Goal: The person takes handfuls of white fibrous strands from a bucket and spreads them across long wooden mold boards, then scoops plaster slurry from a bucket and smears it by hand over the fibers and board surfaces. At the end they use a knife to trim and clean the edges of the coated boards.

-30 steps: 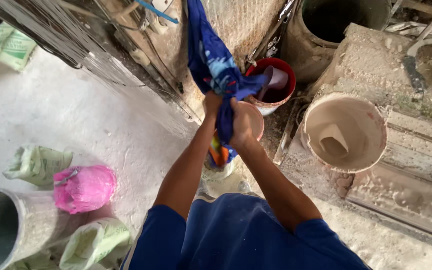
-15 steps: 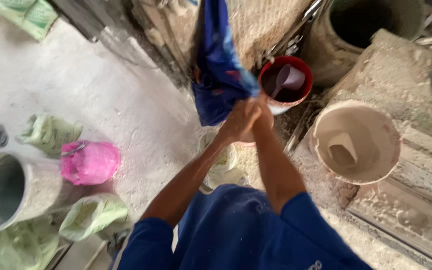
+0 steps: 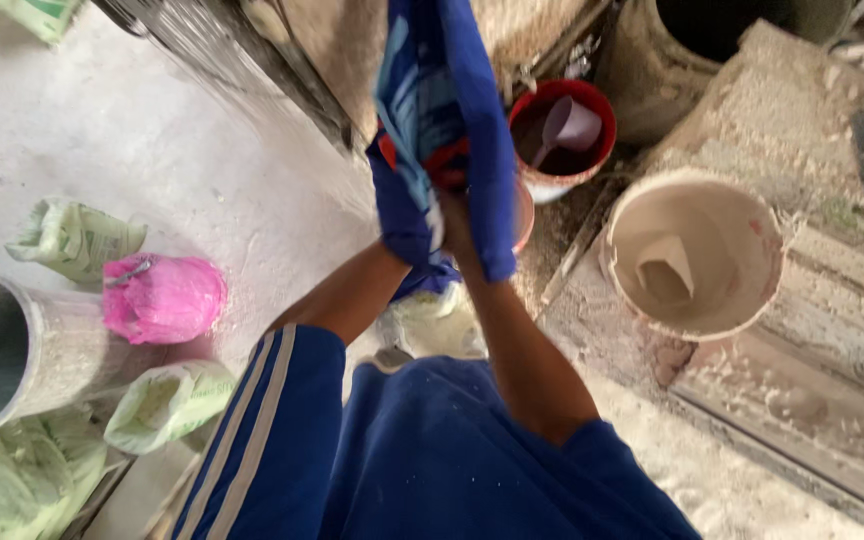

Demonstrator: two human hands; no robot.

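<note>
**Both hands buried in a blue cloth**

Nearest the camera it's just the person's blue shirt (image 3: 432, 460), with pale stripes down the left sleeve. Both forearms reach up and away from it, meeting at a blue cloth (image 3: 442, 130) with lighter blue and red print. The cloth hangs down over the hands, so the left hand (image 3: 397, 225) is pretty much wrapped in it and only part of the right hand (image 3: 457, 215) peeks out. Both seem clenched on the cloth from underneath, but the fingers are hidden, so can't really tell how.

Left side on the dusty floor (image 3: 152, 130): a pink bag (image 3: 164, 297), pale green sacks (image 3: 77, 238) around it, and a grey bucket (image 3: 2, 355) at the left edge.

Just beyond the hands, half hidden by the cloth, sits a red bucket (image 3: 562, 135) with dark liquid and a pale scoop (image 3: 570, 128) in it. To the right, a tan bucket (image 3: 694, 255) caked in powder stands on a dusty ledge (image 3: 802, 340), with a folded scoop-like piece inside. A big dark drum (image 3: 712, 40) is at the top edge.
</note>
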